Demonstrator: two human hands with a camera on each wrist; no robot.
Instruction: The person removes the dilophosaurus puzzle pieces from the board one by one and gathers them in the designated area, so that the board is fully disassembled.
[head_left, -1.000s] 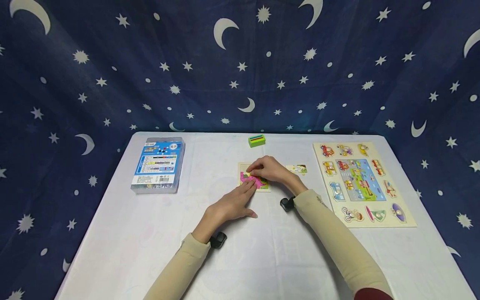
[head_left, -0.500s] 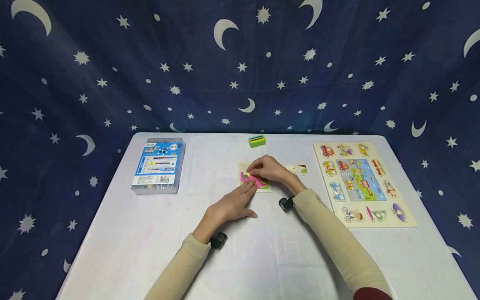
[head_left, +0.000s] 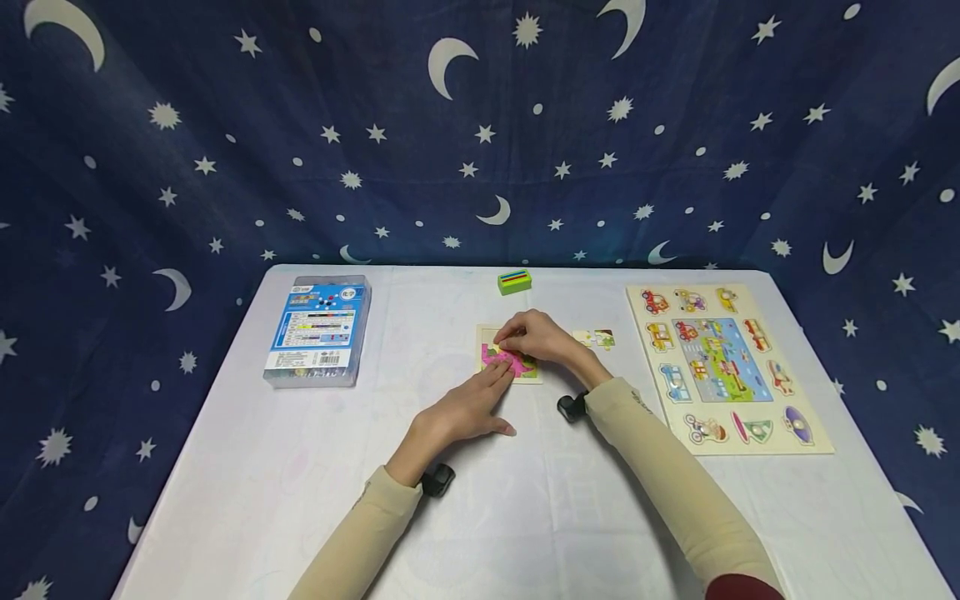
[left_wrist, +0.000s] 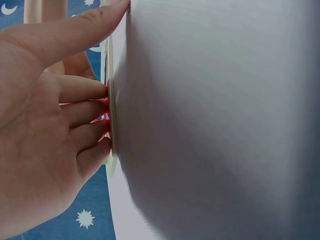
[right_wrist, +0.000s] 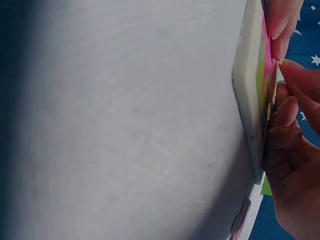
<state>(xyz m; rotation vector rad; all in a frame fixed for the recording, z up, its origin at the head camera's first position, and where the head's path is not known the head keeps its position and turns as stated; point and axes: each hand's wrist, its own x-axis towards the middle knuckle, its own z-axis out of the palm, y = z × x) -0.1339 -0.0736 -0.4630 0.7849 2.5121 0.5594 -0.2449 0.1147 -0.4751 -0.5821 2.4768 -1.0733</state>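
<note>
Head view: we have a small puzzle board (head_left: 487, 333) near the middle of the desk (head_left: 285, 483), a pink figure (head_left: 494, 354) across most of its face and a pale strip of tray bare along the far left. Both hands are on it.

Left hand (head_left: 467, 410): fingers extended, tips resting on the near part of the pink figure. Left wrist view shows us the four fingers side by side, narrow gaps toward the tips, thumb held well away from them. We can't tell if the thumb touches the desk.

Right hand (head_left: 545, 337): comes in from the right, over the far side of the board. Right wrist view gives us thumb and forefinger clamped on the edge of a thin puzzle piece (right_wrist: 273, 92) at the board's face, other fingers curled in. We can't tell whether that piece is fully seated.

Just right of the right hand we see loose pieces (head_left: 594, 337) on the desk. Straight behind the board, near the far edge, a green block (head_left: 513, 283) with coloured stripes on top. Well off to the left, a clear case (head_left: 317, 333) with a blue-and-white label. On the right, a large peg board (head_left: 660, 425) with vehicle pieces around a printed centre. Behind the desk, a navy curtain (head_left: 405, 183) with moons and stars.
</note>
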